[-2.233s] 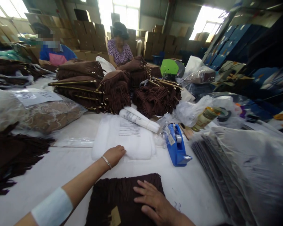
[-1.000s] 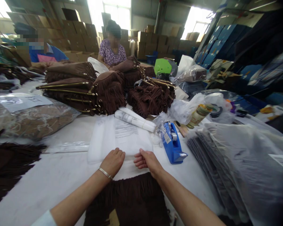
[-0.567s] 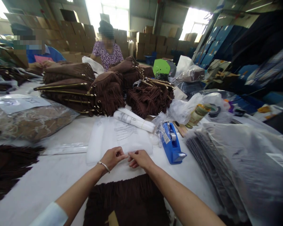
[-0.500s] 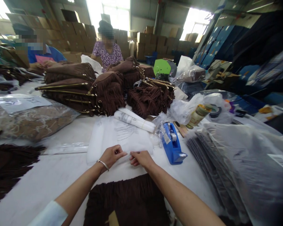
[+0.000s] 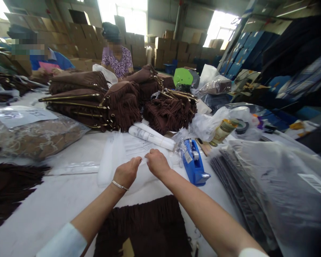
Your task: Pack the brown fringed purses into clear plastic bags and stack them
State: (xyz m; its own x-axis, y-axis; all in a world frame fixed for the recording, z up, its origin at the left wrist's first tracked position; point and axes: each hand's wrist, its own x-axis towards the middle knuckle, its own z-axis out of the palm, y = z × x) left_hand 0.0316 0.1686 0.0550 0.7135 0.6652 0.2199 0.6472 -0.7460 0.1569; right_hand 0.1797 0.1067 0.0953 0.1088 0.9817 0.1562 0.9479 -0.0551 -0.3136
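My left hand [image 5: 126, 174], with a bracelet at the wrist, is closed in a pinch over a stack of clear plastic bags [image 5: 107, 165] printed with dark text. Close beside it, my right hand [image 5: 158, 165] pinches too, its fingertips almost meeting the left ones. Thin film of the top bag appears gripped between both hands, though its edge is hard to make out. Nearer to me lies a dark brown fringed bag [image 5: 147, 225] with a tan tag [image 5: 127, 247]. A blue tape dispenser [image 5: 194, 164] stands right of my right hand.
Brown fringed bags with gold zips [image 5: 80, 96] are piled at the back. A rolled plastic sheet [image 5: 152, 138] lies before them. Grey items in plastic [image 5: 280, 189] fill the right side; a filled plastic bag [image 5: 42, 137] lies left. Two people sit across the table.
Both hands have moved up and away from me over the plastic bags, and their fingertips have come closer together. The person in the patterned top has leaned slightly left.
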